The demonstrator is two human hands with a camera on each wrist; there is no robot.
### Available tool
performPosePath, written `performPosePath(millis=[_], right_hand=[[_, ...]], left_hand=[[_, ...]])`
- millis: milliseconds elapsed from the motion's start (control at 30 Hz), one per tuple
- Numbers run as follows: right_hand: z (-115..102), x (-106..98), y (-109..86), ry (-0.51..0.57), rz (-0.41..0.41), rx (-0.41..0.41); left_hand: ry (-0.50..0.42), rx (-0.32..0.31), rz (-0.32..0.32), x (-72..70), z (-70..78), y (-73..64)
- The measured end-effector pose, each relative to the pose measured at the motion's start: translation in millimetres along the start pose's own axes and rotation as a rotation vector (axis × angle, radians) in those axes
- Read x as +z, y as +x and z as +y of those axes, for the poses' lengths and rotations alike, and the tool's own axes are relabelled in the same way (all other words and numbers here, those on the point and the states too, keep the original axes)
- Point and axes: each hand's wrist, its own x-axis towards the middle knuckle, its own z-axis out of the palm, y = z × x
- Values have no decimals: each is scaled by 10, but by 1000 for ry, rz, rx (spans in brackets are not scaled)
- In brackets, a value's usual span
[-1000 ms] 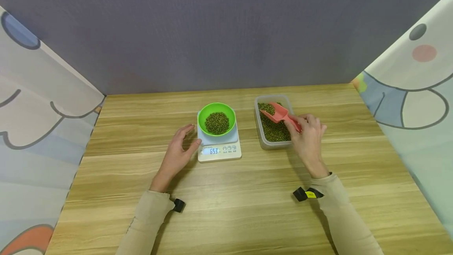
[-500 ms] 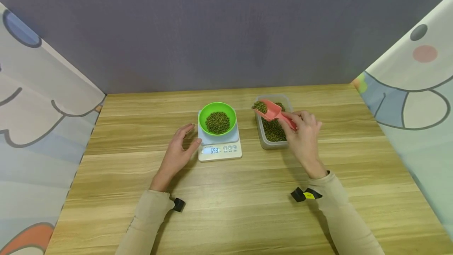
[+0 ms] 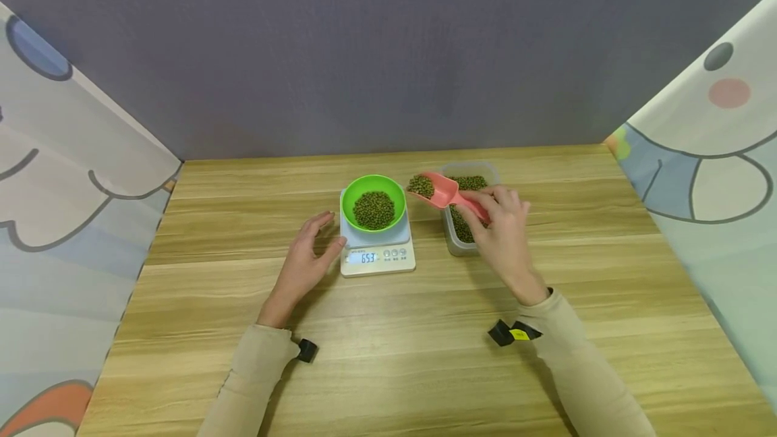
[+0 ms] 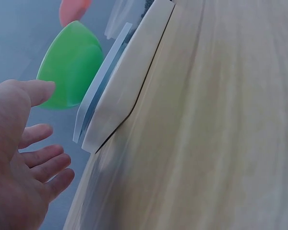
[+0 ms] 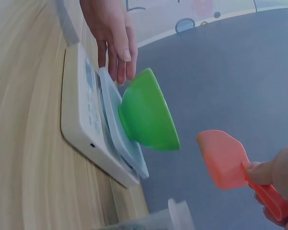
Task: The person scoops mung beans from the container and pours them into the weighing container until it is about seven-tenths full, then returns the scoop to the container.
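Right hand (image 3: 502, 238) pinches red scoop (image 3: 446, 190) by its handle, forearm (image 3: 583, 363) angled in from lower right, hand raised over the box's (image 3: 463, 249) right side. Scoop carries beans (image 3: 421, 186), held just right of green bowl (image 3: 373, 183), apart from it. Left hand (image 3: 305, 260): thumb spread wide from relaxed fingers, just beside scale (image 3: 379, 269). Bowl rests on scale.

Your left hand (image 3: 303, 260): fingers relaxed, left of the scale (image 3: 379, 260) | your right hand (image 3: 502, 235): pinching, raised, right of it
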Motion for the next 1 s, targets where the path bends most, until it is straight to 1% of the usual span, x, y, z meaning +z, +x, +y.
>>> performPosePath(millis=[233, 400, 600, 767, 1000], right_hand=[[-107, 56, 54, 7, -25, -77], [-161, 116, 87, 4, -17, -131], [-204, 185, 113, -5, -18, -160], [-209, 230, 111, -37, -16, -195], [-228, 242, 110, -66, -24, -215]], left_hand=[[-20, 4, 17, -32, 7, 3], [-17, 16, 18, -18, -10, 4], [-17, 22, 22, -11, -9, 7], [-10, 20, 25, -16, -14, 9], [-16, 32, 28, -12, -14, 12]])
